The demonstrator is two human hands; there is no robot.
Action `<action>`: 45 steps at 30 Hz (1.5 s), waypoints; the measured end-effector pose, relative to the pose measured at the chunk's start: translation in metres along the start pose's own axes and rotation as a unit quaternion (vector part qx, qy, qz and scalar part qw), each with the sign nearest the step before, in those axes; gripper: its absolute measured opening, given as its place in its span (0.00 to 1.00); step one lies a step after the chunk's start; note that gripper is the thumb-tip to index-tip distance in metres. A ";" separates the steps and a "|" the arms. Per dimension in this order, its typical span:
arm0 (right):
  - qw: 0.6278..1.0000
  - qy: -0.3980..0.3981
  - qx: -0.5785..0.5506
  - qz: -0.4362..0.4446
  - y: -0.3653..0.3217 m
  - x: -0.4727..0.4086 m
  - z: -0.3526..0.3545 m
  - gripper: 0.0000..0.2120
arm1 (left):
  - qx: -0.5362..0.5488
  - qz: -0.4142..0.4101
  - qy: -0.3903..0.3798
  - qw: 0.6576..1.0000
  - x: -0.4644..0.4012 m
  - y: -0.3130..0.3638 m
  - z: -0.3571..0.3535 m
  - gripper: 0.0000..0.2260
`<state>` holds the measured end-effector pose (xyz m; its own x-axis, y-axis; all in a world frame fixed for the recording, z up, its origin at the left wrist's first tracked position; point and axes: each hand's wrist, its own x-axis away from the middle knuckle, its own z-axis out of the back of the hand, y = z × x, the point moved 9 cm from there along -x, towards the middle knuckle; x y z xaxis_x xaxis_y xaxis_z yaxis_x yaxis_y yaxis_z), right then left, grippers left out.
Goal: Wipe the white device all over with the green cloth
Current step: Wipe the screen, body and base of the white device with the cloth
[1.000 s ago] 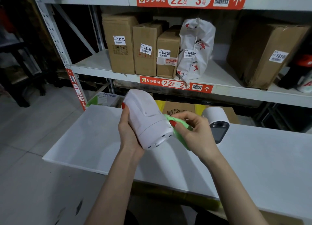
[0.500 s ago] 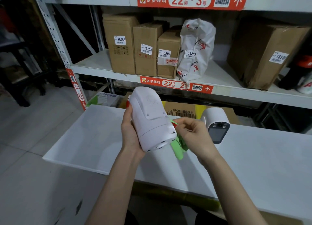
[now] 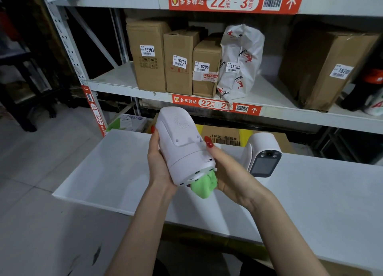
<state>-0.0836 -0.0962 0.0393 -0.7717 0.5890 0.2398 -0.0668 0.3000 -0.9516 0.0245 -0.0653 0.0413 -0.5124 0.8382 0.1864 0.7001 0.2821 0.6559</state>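
I hold the white device [image 3: 182, 145], a rounded camera-like body, upright above the white table [image 3: 310, 203]. My left hand [image 3: 158, 165] grips its left side, thumb up near the top. My right hand [image 3: 228, 172] wraps the device's right side and holds the bunched green cloth [image 3: 204, 185] against the lower right edge of its round base. Most of the cloth is hidden under my right palm and the device.
A second white device with a dark screen [image 3: 263, 155] stands on the table just right of my hands. Behind is a metal shelf rack [image 3: 128, 87] with labelled cardboard boxes [image 3: 149, 56] and a white bag [image 3: 240, 62]. Grey floor lies to the left.
The device has turned more upright and lifted a little. My right hand slid the cloth down from the device's right side to under its base, fingers now reaching up the side.
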 end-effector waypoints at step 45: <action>0.875 0.193 0.384 0.224 -0.030 0.007 0.023 0.11 | -0.099 -0.011 0.073 0.992 -0.009 -0.003 0.026 0.17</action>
<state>-0.1015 -0.1189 0.0647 -0.5676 0.7723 -0.2853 -0.3313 -0.5314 -0.7796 0.0396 -0.0622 0.0186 -0.6024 0.7528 0.2653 0.5845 0.1897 0.7889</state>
